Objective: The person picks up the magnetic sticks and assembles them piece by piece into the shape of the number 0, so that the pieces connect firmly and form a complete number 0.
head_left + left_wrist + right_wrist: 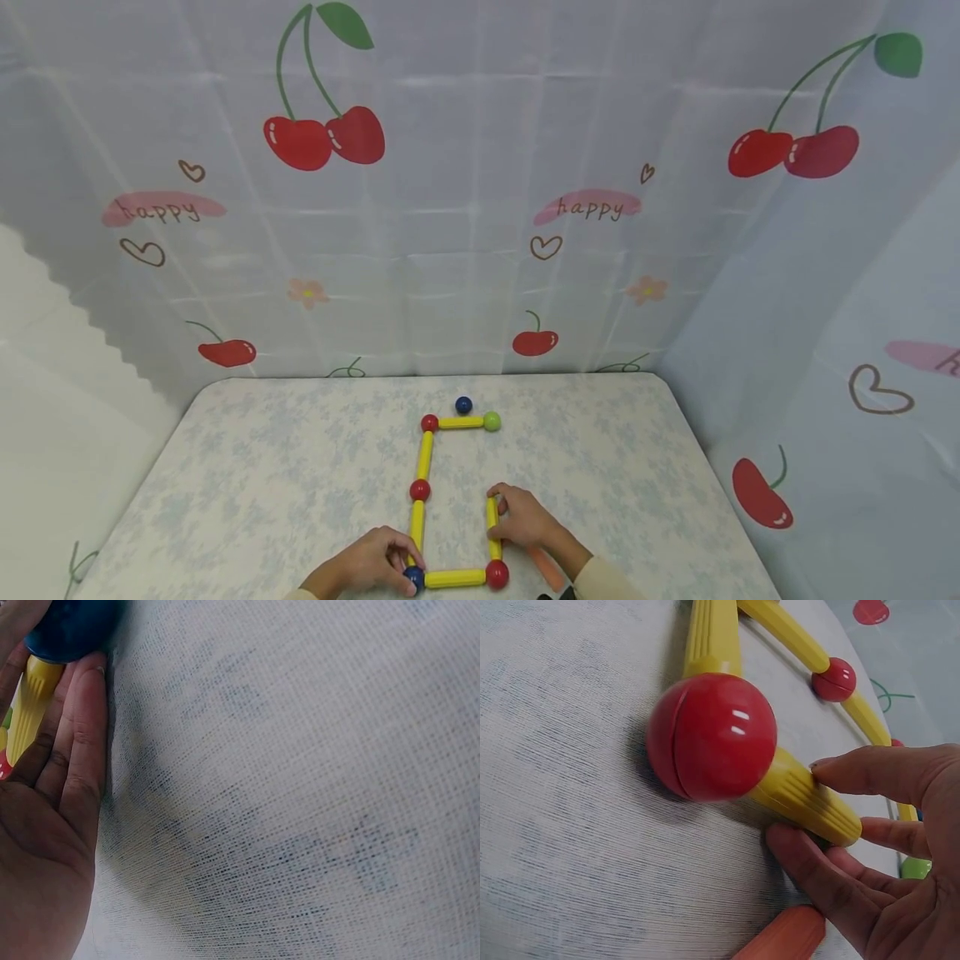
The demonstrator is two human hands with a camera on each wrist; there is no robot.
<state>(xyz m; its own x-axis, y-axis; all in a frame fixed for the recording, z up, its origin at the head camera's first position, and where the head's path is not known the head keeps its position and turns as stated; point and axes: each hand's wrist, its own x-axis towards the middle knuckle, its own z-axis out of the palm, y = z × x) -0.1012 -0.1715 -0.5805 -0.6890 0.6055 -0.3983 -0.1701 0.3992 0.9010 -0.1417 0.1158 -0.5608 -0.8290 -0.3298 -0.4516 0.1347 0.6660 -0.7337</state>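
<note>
Yellow rods and balls form an angular, open shape on the table. At its near left corner my left hand (377, 560) pinches a dark blue ball (414, 578), which fills the top corner of the left wrist view. From there a yellow rod (455, 578) runs right to a red ball (497, 574). My right hand (522, 518) pinches another yellow rod (802, 799) between thumb and fingers; its near end meets that red ball. Up the left side are yellow rods (417, 525), a middle red ball (420, 490) and a far red ball (430, 423).
A far yellow rod (461, 422) ends at a green ball (492, 421). Just behind it lies a separate blue ball (463, 406). An orange rod (547, 570) lies partly under my right forearm. A patterned cloth covers the table (262, 467), and a cherry-print curtain (450, 208) hangs behind.
</note>
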